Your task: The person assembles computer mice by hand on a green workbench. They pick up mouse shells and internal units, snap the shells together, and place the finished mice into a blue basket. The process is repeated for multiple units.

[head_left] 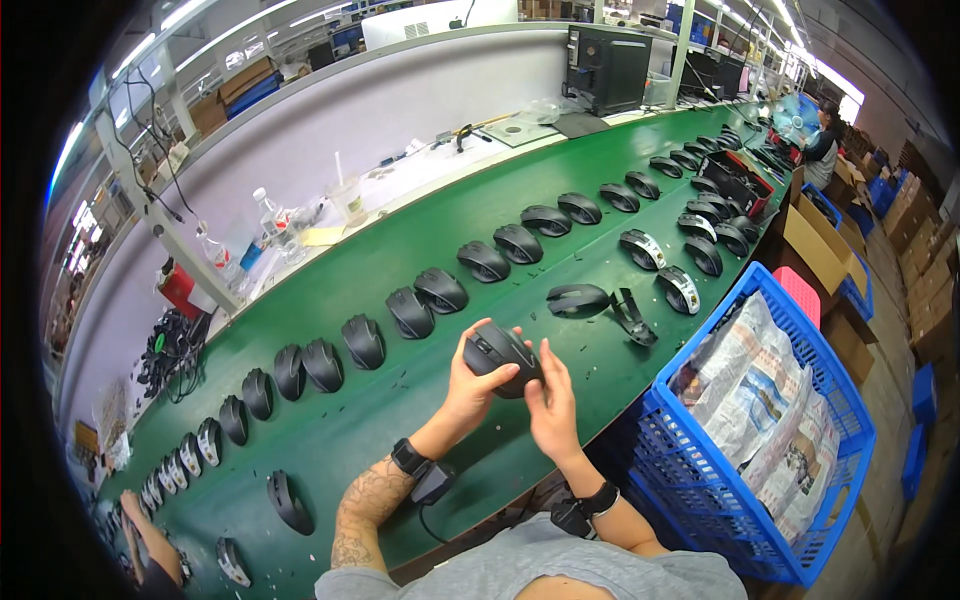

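Note:
A black computer mouse [494, 352] is held up over the green bench in front of me. My left hand [470, 384] grips it from the left, with the thumb across its near side. My right hand [553, 405] is at its right side, fingers stretched upward and the fingertips against or very close to the mouse. Just right of my hands lie a black mouse shell [578, 300] and a black curved cover piece [632, 318]. Beyond my hands, a long row of black mice includes one mouse [441, 290] close to the held one.
Partly assembled mice with pale insides [679, 290] sit on the right of the green bench [400, 440]. A blue crate [700, 460] with printed wrapping stands at my right. Another person's hands [140, 525] work at far left. Bottles [275, 225] and a cup [347, 198] stand behind.

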The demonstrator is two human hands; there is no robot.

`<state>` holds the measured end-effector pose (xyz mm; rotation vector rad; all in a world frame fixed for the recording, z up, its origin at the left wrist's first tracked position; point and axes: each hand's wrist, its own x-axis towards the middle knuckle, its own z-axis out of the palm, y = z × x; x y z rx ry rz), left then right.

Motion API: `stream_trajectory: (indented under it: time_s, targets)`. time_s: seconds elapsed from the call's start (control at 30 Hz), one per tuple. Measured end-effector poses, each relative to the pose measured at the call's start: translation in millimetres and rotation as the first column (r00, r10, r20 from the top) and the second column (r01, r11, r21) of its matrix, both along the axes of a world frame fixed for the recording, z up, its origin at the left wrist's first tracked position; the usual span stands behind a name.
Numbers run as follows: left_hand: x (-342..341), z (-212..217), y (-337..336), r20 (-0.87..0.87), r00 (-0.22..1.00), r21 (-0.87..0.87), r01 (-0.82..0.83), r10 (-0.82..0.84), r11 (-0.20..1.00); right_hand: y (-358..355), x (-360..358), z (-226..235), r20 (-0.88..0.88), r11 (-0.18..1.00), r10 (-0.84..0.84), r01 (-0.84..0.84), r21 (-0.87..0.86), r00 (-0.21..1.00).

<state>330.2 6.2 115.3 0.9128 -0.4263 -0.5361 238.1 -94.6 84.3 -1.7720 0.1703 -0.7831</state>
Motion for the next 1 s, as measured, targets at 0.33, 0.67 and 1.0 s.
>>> stream_trajectory:
  time_s: [0.33, 0.67, 1.0]
  targets:
    - [-4.7, -0.7, 2.0, -0.024, 0.998, 0.041, -0.052, 0.053, 0.998, -1.4, 5.0, -23.0, 0.158, 0.319, 0.273, -0.245, 0.916, 0.949]
    - [1.2, -6.6, 6.2, -0.439, 0.898, 0.066, 0.033, -0.001, 0.997, -10.3, 10.1, -40.6, 0.072, 0.296, 0.226, -0.139, 0.945, 0.971]
    - [82.8, -19.3, 39.6, -0.122, 0.753, 0.447, -0.54, 0.646, 0.713, -28.6, 22.6, -22.6, -0.064, 0.534, 0.212, -0.061, 0.843, 0.975]
